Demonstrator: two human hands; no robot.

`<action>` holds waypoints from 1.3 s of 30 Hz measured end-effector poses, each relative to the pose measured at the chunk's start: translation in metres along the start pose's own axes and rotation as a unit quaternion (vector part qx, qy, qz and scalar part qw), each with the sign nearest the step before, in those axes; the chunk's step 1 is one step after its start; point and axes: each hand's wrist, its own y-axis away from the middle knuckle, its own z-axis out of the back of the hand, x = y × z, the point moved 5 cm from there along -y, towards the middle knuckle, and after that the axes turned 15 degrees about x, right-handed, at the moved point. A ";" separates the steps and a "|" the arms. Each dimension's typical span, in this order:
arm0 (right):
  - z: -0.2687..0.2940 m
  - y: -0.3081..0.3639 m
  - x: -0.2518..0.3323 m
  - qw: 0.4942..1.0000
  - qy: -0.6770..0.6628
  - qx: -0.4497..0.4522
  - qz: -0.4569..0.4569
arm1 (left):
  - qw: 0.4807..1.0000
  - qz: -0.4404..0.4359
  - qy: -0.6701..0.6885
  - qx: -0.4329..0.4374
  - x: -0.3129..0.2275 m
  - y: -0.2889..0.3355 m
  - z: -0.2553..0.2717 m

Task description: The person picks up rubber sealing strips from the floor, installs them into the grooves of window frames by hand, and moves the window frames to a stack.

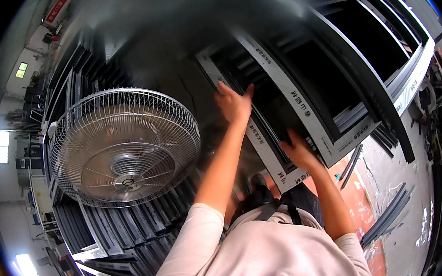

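A dark rectangular metal frame [264, 149] with pale printed film along its face leans close in front of my body. My left hand [234, 102] is closed on its long side, thumb and fingers on either side of the bar. My right hand [302, 154] grips the same frame near its lower right corner; part of its grip is hidden. Just beyond stands a second film-covered frame [288, 91], and behind that a larger dark frame [366, 72].
A round wire-caged fan [125, 150] stands close on my left. Behind and below it are stacked dark profiles [134, 225]. On the floor at right lie loose grey strips [385, 213] beside an orange-red sheet [356, 189]. The top of the view is blurred.
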 end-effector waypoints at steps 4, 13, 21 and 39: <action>0.006 0.010 0.012 1.000 0.011 0.010 0.002 | 0.999 0.036 -0.024 -0.010 -0.003 -0.009 -0.002; 0.004 0.005 0.006 0.999 -0.048 0.009 0.021 | 0.996 0.034 -0.082 -0.032 -0.017 -0.008 -0.001; 0.001 0.007 0.018 0.998 -0.009 0.044 0.034 | 0.993 0.069 -0.100 0.004 -0.020 -0.004 0.000; 0.005 0.012 0.027 0.995 0.087 -0.029 0.044 | 0.996 0.034 -0.070 -0.040 -0.017 -0.005 -0.001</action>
